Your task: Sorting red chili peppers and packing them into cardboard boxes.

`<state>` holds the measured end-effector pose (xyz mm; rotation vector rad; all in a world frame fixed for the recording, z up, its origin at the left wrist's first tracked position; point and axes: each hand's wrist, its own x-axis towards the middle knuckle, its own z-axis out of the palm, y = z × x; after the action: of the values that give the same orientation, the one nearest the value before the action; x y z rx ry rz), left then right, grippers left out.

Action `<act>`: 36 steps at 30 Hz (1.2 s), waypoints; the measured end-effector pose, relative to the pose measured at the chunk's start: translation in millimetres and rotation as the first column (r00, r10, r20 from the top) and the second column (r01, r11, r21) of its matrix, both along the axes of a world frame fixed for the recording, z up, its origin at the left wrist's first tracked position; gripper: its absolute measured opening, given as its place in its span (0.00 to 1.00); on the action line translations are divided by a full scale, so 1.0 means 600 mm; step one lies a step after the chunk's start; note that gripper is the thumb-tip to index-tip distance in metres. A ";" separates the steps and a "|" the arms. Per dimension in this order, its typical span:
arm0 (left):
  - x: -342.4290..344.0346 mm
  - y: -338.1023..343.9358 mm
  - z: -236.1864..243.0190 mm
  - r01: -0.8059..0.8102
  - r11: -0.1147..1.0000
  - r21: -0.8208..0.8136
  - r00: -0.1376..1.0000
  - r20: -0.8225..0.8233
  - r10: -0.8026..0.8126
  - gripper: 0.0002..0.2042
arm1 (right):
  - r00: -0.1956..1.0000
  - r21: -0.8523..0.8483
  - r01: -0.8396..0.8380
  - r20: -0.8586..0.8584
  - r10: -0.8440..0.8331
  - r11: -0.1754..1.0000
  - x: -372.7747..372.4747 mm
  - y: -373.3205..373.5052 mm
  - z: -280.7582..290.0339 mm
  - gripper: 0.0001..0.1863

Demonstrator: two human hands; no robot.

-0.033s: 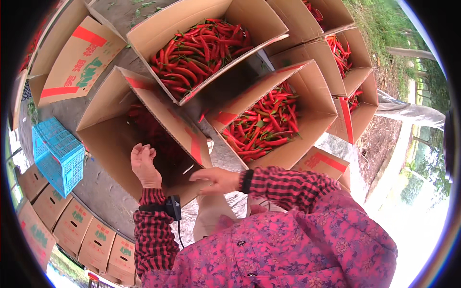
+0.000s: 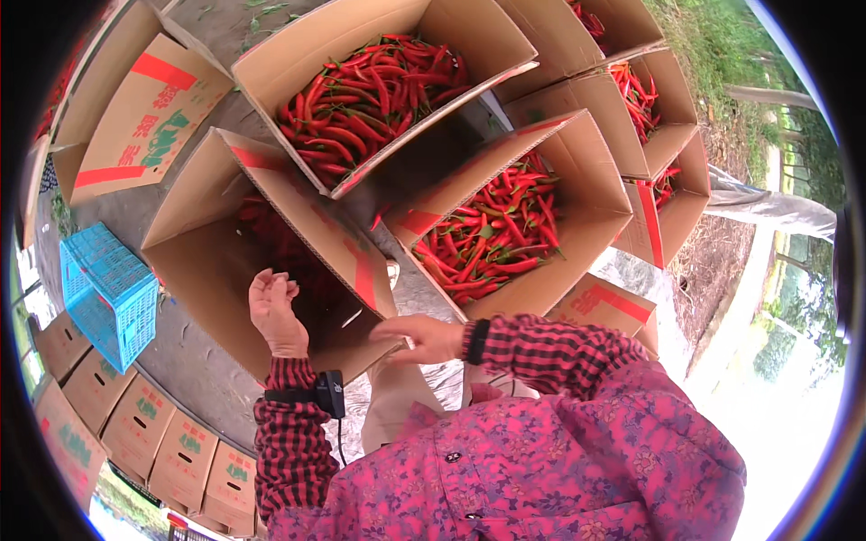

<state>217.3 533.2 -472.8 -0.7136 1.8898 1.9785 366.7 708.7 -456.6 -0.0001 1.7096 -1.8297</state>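
A tall cardboard box [image 2: 203, 288] stands just in front of me, with red chili peppers [image 2: 271, 230] lying dark in its shaded bottom. My left hand [image 2: 278, 314] hovers over this box's near part. Its fingers are loosely curled, and nothing shows in them. By the box's near right corner is my right hand [image 2: 422, 339], fingers stretched to the left and no object visible in it. Whether it touches the cardboard, I cannot tell. To the right, another open box [image 2: 586, 212] holds many red chilies [image 2: 492, 234].
Farther ahead stands an open box [image 2: 334, 36] of red chilies. More chili boxes [image 2: 577, 113] crowd the far right. A blue plastic crate [image 2: 110, 284] sits at left, near a row of cardboard boxes [image 2: 140, 415]. Another open carton [image 2: 149, 122] is at far left.
My right hand has shifted slightly to the right, away from my left hand. The left hand keeps nearly the same place and pose. The boxes appear unchanged.
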 end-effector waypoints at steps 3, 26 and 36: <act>0.031 0.085 0.033 0.241 0.960 0.146 0.970 -0.079 -0.231 0.09 | 0.985 0.176 0.158 0.037 -0.167 0.972 0.088 0.104 -0.003 0.22; -0.042 0.310 -0.532 0.594 -0.775 -0.214 -0.372 0.781 -0.501 0.22 | 0.759 0.919 0.386 -0.367 -0.538 -0.083 0.284 0.355 -0.168 0.29; -0.031 0.340 -0.705 0.335 -0.790 -0.513 -0.419 0.671 -0.612 0.21 | 0.771 0.929 0.362 -0.347 -0.534 -0.080 0.255 0.363 -0.202 0.28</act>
<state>198.6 737.0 -895.8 1.2862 1.8566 -0.4951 520.0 926.3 -577.9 1.4428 2.6988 -0.4558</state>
